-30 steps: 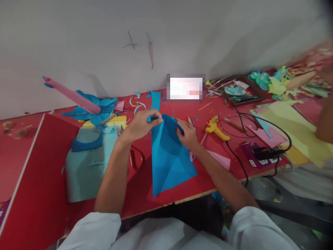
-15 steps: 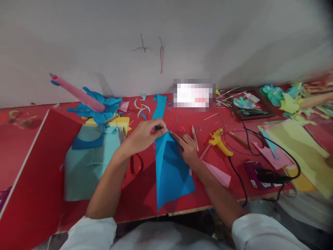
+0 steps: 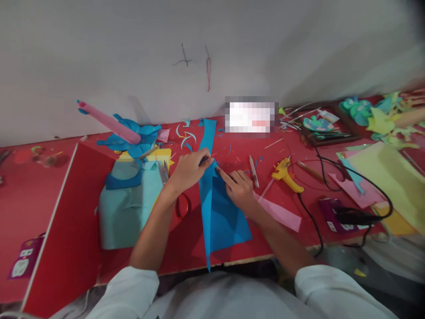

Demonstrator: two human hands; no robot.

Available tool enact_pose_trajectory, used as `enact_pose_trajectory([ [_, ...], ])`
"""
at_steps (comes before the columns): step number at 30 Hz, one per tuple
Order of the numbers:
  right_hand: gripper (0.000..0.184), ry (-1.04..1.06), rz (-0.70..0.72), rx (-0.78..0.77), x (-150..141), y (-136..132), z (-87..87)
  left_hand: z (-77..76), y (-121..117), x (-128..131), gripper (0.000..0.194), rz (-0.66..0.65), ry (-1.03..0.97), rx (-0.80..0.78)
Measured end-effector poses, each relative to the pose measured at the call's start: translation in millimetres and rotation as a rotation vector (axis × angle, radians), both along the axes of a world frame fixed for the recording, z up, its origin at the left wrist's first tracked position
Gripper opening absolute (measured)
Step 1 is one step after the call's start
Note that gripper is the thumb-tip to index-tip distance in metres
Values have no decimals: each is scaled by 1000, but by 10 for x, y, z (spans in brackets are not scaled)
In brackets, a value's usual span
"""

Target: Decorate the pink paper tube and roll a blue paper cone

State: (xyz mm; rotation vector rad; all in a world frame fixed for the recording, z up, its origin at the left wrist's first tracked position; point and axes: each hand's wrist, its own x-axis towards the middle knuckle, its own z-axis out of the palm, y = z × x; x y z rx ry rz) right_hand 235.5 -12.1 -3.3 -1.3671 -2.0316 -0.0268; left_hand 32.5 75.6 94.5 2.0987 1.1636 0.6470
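Note:
A sheet of blue paper (image 3: pixel 230 221) lies in front of me, its left side folded over into a long narrow flap that comes to a point at the table edge. My left hand (image 3: pixel 192 170) pinches the sheet's top corner between thumb and fingers. Close by, my right hand (image 3: pixel 241 188) has its index finger along the paper just below that corner, the other fingers curled; its thumb is mostly hidden. A blue strip (image 3: pixel 208 133) lies beyond my hands. Scissors (image 3: pixel 182 207) with red handles rest beside my left forearm, partly covered by it.
A yellow glue gun (image 3: pixel 287 175) with a black cord, a pencil-like stick (image 3: pixel 254 170) and pink paper (image 3: pixel 280 212) lie to the right. At left stand a red panel (image 3: pixel 71 230) and a blue-and-pink paper piece (image 3: pixel 124 130). Another person's arm (image 3: pixel 411 118) reaches in at far right.
The sheet's curled top has come down flatter, and the left flap is now folded narrower. My right hand has gone from gripping the curled edge to the corner beside my left fingers.

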Motion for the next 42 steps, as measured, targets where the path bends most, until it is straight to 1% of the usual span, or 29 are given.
enact_pose_trajectory([
  [3, 50, 2, -3, -15, -52, -17, 3, -107, 52, 16, 15, 55, -16, 0],
  [6, 46, 53, -15, -30, -71, -12, 25, -202, 112, 12, 16, 65, -64, -45],
  [8, 42, 136, 28, -69, -64, -14, 54, -248, 145, 2, 17, 65, -124, -77],
  [10, 40, 250, 122, -114, -52, -19, 95, -275, 162, -10, 20, 69, -161, -91],
  [12, 42, 389, 202, -161, -48, -12, 148, -281, 162, -20, 25, 69, -176, -101],
  [13, 42, 460, 219, -191, -51, 3, 180, -276, 155, -23, 27, 69, -183, -105],
  [16, 39, 634, 198, -315, -72, 110, 306, -233, 126, -19, 32, 72, -218, -114],
  [17, 37, 670, 195, -365, -78, 164, 361, -211, 116, -15, 33, 74, -230, -111],
  [19, 37, 704, 233, -446, -75, 289, 494, -164, 99, -6, 35, 80, -244, -98],
  [21, 37, 663, 257, -501, -50, 420, 645, -121, 88, -2, 36, 95, -255, -66],
  [24, 36, 552, 387, -625, 6, 608, 854, -76, 82, -5, 36, 127, -302, -16],
  [28, 35, 526, 460, -725, 42, 814, 1025, -48, 87, -17, 36, 117, -398, -4],
  [30, 33, 526, 497, -764, 34, 875, 1072, -35, 93, -26, 36, 98, -437, -6],
  [33, 32, 515, 557, -799, 17, 903, 1119, -8, 103, -56, 36, 60, -443, -22],
  [38, 35, 502, 592, -731, 45, 860, 1147, 43, 107, -150, 39, -76, -432, -96],
  [40, 36, 508, 604, -748, 73, 837, 1151, 50, 102, -175, 43, -93, -419, -110],
  [42, 36, 510, 610, -777, 100, 819, 1155, 50, 97, -185, 47, -81, -404, -106],
])
